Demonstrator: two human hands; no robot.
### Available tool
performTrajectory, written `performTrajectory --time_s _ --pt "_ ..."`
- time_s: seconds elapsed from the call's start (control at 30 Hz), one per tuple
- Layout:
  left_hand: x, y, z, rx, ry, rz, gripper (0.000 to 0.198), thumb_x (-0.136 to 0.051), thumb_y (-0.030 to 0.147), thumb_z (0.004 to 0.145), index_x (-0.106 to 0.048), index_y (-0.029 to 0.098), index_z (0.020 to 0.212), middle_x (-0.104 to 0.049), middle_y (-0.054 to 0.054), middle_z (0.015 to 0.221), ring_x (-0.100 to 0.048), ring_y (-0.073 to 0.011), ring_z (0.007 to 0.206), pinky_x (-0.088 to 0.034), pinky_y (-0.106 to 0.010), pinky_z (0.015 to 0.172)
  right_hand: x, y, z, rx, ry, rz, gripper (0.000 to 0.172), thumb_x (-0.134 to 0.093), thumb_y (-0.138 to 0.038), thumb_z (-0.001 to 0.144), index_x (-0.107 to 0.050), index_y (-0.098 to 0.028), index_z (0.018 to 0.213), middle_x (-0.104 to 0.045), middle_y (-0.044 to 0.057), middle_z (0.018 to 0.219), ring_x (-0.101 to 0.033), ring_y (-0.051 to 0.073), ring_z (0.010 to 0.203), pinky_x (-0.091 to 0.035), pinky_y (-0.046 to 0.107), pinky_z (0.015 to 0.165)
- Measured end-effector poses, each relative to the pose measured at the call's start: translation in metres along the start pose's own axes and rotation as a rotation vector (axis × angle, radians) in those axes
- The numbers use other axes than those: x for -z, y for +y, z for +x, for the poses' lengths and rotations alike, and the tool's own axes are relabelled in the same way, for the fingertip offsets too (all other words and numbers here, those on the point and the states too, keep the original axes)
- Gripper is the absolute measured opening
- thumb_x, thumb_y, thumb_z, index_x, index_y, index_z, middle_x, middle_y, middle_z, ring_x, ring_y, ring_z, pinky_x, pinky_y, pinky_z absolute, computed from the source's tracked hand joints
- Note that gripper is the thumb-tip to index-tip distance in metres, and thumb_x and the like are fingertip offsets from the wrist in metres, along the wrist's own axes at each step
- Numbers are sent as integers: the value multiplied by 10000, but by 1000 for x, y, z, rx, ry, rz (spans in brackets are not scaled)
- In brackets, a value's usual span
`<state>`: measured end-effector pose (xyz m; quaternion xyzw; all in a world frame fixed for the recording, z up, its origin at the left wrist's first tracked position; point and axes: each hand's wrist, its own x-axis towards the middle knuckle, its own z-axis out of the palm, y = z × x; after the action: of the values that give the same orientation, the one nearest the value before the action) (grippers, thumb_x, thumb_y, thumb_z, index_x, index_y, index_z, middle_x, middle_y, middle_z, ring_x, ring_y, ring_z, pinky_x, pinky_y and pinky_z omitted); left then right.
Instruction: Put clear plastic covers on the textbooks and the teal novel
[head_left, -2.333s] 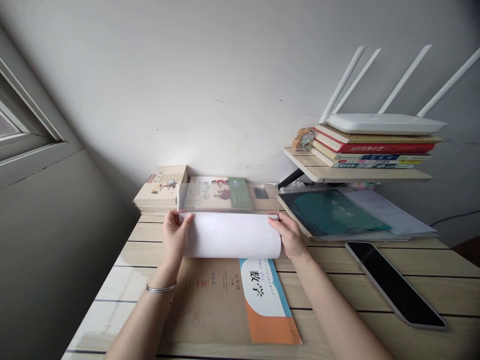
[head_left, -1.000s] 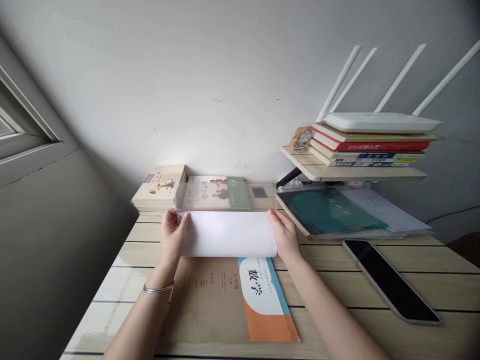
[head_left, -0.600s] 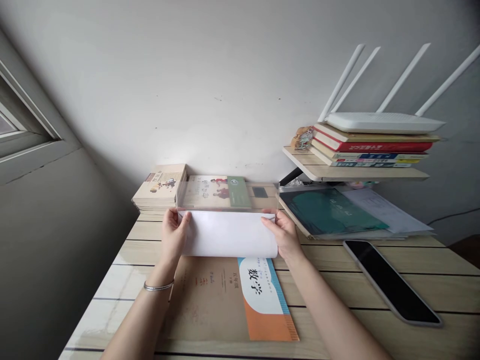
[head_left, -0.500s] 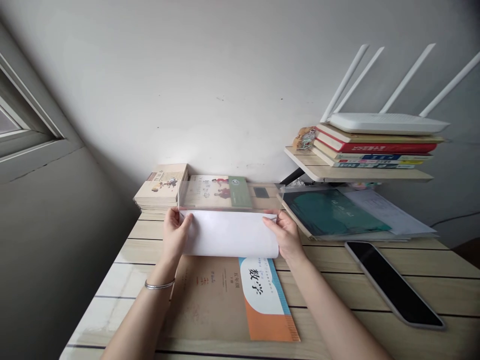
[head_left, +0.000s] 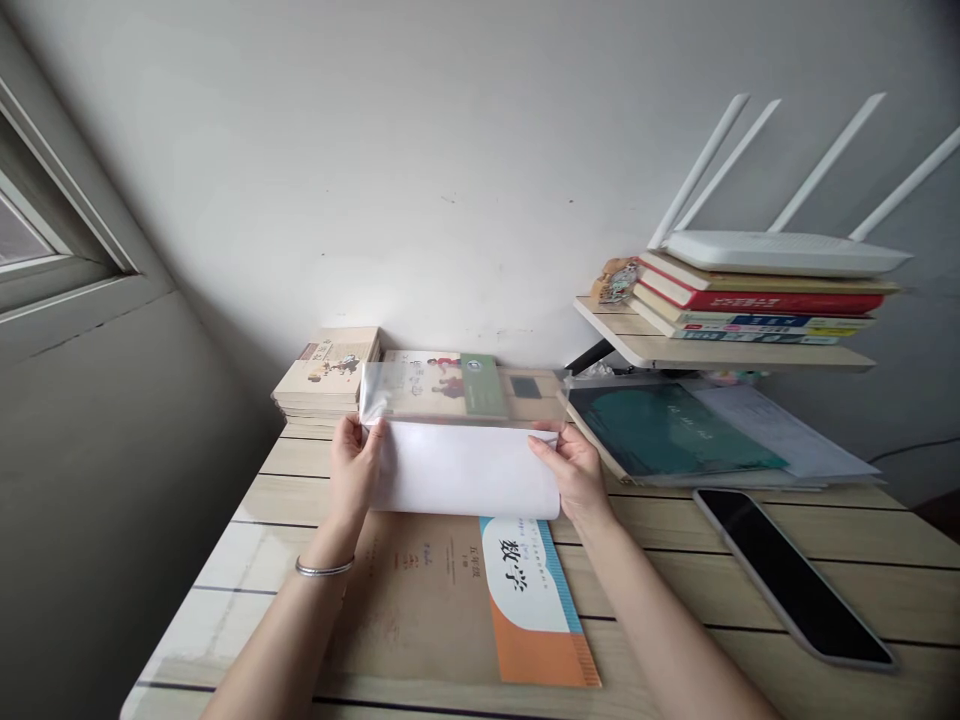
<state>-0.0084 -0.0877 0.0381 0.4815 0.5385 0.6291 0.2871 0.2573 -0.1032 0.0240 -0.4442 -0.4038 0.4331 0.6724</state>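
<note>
Head view, white-backed plastic film (head_left: 463, 468), gripped by left fingers (head_left: 369, 445), right fingers (head_left: 546, 440)

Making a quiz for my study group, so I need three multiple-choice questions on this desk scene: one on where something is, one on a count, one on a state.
1. Where does the black smartphone lie?
A. On the wooden desk, right of the math textbook
B. In a drawer
C. On the windowsill

2. How many antennas rise from the white router?
A. Two
B. Three
C. Four

3. What state is the white paper sheet in?
A. Lying flat and untouched
B. Held at its sides by the left hand and right hand
C. Crumpled into a ball

Answers:
1. A: it lies on the desktop, right of the textbook.
2. C: four separate antennas stand behind the router.
3. B: one hand grips each side of the smooth sheet.
</note>
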Motion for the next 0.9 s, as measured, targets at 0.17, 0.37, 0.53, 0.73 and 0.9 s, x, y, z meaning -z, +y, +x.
performTrajectory --time_s 0.17,0.37,0.53,0.73,0.9 --pt "1 1 0 -1 -28 16 213 -606 378 808 -513 193 759 -418 58 620 -380 -89 570 -330 -197 543 -1 -1 2 -21 7 -3 393 -828 -383 531 -648 -193 825 -621 -10 640 -522 127 557 -393 254 531" --pt "1 6 -1 -28 -62 27 233 -573 398 823 -527 184 746 -455 46 619 -400 -93 572 -344 -202 561 0 0 4 -22 -2 9 401 -829 -388 528 -637 -183 815 -598 -27 617 -500 109 552 -369 235 526" --pt "0 10 -1 6 -49 38 277 -591 421 802 -497 182 699 -411 55 583 -359 -86 537 -304 -200 510 -2 4 5 49 38 12 379 -818 -373 550 -588 -192 790 -604 -30 622 -512 106 568 -384 236 555" --pt "0 9 0 30 -45 42 324 -582 445 803 -452 187 656 -374 57 583 -334 -82 533 -270 -197 482 -4 8 7 92 91 -33 413 -808 -411 548 -571 -205 817 -609 -35 602 -533 122 567 -414 245 562" --pt "1 8 -1 57 -42 65 314 -551 443 820 -467 182 665 -400 45 600 -349 -87 555 -280 -195 488 0 8 7 -3 10 -87 402 -819 -459 525 -615 -190 743 -646 -1 649 -555 141 576 -438 260 551"
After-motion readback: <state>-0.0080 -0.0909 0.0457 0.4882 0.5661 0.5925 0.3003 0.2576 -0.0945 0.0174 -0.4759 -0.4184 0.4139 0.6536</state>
